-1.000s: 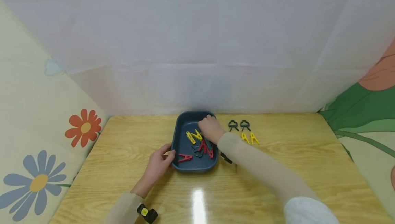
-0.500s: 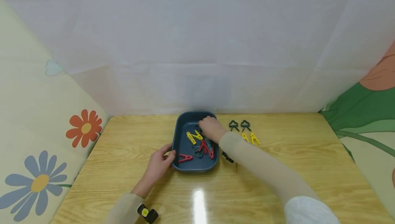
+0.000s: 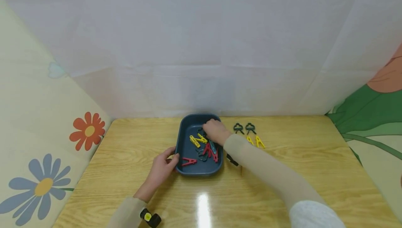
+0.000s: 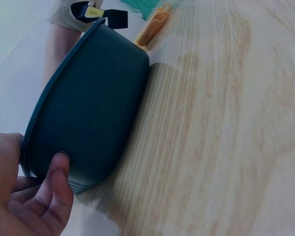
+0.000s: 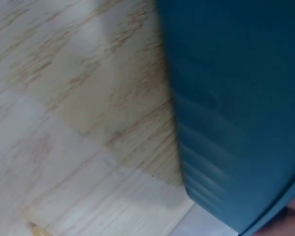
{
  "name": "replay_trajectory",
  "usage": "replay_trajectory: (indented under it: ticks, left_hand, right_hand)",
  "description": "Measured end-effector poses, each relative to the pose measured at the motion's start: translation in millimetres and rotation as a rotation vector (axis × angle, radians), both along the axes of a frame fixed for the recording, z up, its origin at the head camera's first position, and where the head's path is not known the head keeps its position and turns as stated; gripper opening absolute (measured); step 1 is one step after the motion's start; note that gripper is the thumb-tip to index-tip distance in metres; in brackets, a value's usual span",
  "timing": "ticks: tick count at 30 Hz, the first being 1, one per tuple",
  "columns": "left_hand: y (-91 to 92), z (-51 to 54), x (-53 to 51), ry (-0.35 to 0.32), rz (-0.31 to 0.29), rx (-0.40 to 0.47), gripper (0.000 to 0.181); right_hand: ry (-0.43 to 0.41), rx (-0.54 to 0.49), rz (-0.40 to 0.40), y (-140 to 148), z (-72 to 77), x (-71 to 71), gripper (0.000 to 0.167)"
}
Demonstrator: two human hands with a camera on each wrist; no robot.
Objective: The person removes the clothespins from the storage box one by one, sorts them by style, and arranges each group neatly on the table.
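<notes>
A dark blue plastic basin (image 3: 198,168) stands on the table. My left hand (image 3: 162,167) grips its left wall, thumb at the rim and fingers against the outer side, as the left wrist view shows (image 4: 34,191). Inside lie yellow clothespins (image 3: 194,141), red clothespins (image 3: 189,161), a teal clothespin (image 3: 212,147) and dark green clips (image 3: 202,155). My right hand (image 3: 215,130) reaches into the far right corner, next to another dark clip (image 3: 201,131). Its fingertips are hidden, so whether it holds anything cannot be seen. The right wrist view shows mostly the basin's outer wall (image 5: 226,98).
Right of the basin, two dark green clips (image 3: 244,127) lie in a row, with two yellow clothespins (image 3: 259,141) in front of them, partly behind the right sleeve. A tan-orange clip (image 4: 155,27) lies beyond the basin. White sheeting (image 3: 169,81) rises behind the wooden table (image 3: 135,137).
My right hand has shifted slightly in the corner, and the dark clip beside its fingers shows more. My left hand keeps its place on the basin.
</notes>
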State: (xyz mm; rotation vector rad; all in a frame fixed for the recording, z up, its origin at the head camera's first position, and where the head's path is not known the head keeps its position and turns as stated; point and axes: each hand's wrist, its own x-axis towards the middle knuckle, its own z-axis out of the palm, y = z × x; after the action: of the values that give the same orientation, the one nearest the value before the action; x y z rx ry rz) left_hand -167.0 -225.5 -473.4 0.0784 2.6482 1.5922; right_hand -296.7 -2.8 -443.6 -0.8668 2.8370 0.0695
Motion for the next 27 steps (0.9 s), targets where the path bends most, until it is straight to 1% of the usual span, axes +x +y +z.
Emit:
replay_trajectory:
  ticks: [4,7,14,19,27]
  left_hand:
    - [0.6,-1.3,-0.8,-0.009,0.003,-0.027,0.04]
    - [1.2,-1.6,-0.8,-0.012,0.009,-0.03,0.04]
    - [1.1,-0.6,0.2,-0.005,0.012,-0.021,0.04]
    - [1.1,0.3,0.6,-0.007,0.008,-0.015,0.04]
    - [1.5,-0.2,-0.2,-0.014,0.011,-0.015,0.041]
  right_hand:
    - [0.007,0.016,0.015,0.4,-1.3,-1.1,0.028]
    - [0.006,0.02,0.014,0.6,-1.2,-1.2,0.028]
    - [-0.011,0.029,0.014,0.8,0.8,1.1,0.019]
    - [0.005,0.048,0.036,1.3,1.3,1.0,0.02]
    - [0.026,0.019,0.057,3.0,1.4,0.6,0.019]
